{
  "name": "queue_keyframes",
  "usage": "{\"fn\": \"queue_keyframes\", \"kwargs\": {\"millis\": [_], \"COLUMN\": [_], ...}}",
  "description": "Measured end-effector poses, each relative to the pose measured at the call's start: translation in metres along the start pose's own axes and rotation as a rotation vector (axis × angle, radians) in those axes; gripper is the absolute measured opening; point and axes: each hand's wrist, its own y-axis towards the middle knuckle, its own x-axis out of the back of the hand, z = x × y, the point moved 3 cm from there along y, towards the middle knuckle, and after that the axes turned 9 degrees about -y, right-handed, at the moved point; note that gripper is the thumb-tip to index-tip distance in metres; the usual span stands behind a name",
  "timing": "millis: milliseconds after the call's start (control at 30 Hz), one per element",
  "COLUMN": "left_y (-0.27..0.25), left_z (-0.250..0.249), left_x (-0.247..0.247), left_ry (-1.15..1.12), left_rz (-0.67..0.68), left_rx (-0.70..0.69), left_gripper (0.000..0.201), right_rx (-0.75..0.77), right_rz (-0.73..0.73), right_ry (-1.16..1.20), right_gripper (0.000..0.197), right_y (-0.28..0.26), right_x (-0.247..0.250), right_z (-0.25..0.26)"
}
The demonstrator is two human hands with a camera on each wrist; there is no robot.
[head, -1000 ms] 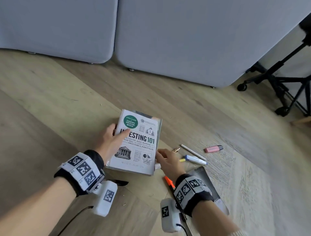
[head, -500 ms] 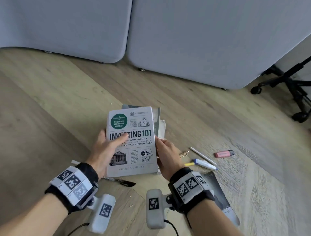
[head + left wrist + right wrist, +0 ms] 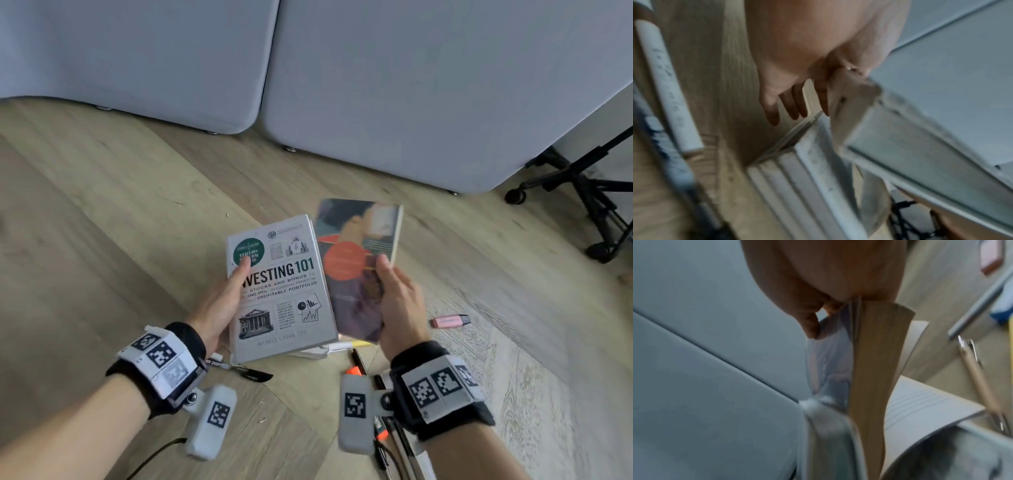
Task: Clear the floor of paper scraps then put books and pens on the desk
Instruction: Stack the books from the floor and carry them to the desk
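Two grey upholstered panels (image 3: 411, 85) stand along the back of the room, on a pale wooden floor (image 3: 102, 222). To the right, the black wheeled base of a chair (image 3: 582, 192) juts in.

The person holds two books side by side above the floor. The bigger one, a grey hardback titled "Investing 101" (image 3: 284, 308), sits in the left hand (image 3: 219, 305): the thumb lies flat across the cover and the fingers reach under the book, gripping its left edge. The right hand (image 3: 397, 301) clasps a thinner paperback with a red circle on its cover (image 3: 352, 267), thumb on the front and fingers behind, so that its left edge tucks just behind the hardback.

Under the books, a white book or pad (image 3: 315, 351) lies on the floor; I cannot tell which. A pink highlighter (image 3: 450, 321) lies apart on the right. A black pen (image 3: 246, 370) lies by the left wrist, an orange marker (image 3: 354, 370) near the right.
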Motion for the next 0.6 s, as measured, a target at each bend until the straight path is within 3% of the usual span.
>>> {"fn": "queue_keyframes", "kwargs": {"millis": [133,233,300,433,600], "left_y": [0.011,0.023,0.029,0.028,0.019], "left_z": [0.014,0.02,0.02,0.022,0.025], "left_x": [0.0,-0.008,-0.014,-0.022,-0.019], "left_ry": [0.071,0.095,0.198,0.391,0.362], "left_rz": [-0.079,-0.111,-0.149,-0.189,-0.209], "left_rx": [0.018,-0.037,-0.111,-0.132,-0.089], "left_gripper": [0.042,0.052,0.052,0.071,0.052], "right_rx": [0.155,0.179,0.118,0.035,0.062], "right_rz": [-0.268,-0.347,-0.303,-0.13,-0.036], "right_ry": [-0.235,-0.43,-0.516,-0.638,-0.598], "right_gripper": [0.037,0.047,0.04,0.031,0.036], "right_y": [0.016,0.022,0.023,0.013,-0.001], "right_x": [0.042,0.063,0.066,0.049,0.021], "right_z": [0.008,0.004,-0.006,-0.024,-0.031]}}
